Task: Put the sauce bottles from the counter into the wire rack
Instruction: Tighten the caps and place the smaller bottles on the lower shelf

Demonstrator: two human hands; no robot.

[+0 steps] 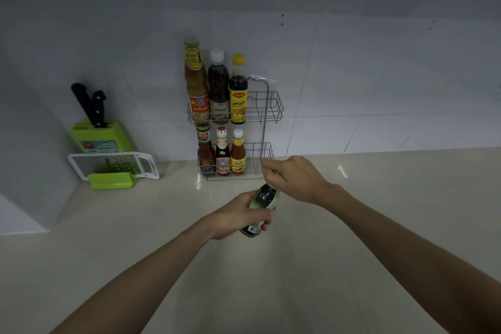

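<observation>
A two-tier wire rack [273, 106] stands against the tiled wall. Three tall bottles fill the left of its upper tier, and three small sauce bottles [222, 153] sit in the lower tier. The right end of each tier is bare. In front of the rack, above the counter, I hold a dark bottle with a green label [264, 199], tilted. My left hand [238, 214] wraps around its body. My right hand [292, 177] closes over its neck and cap, which are hidden.
A green knife block [108, 137] with two black-handled knives stands at the left by the wall. A white and green grater [119, 164] leans in front of it. The beige counter [379, 198] stretches right and toward me.
</observation>
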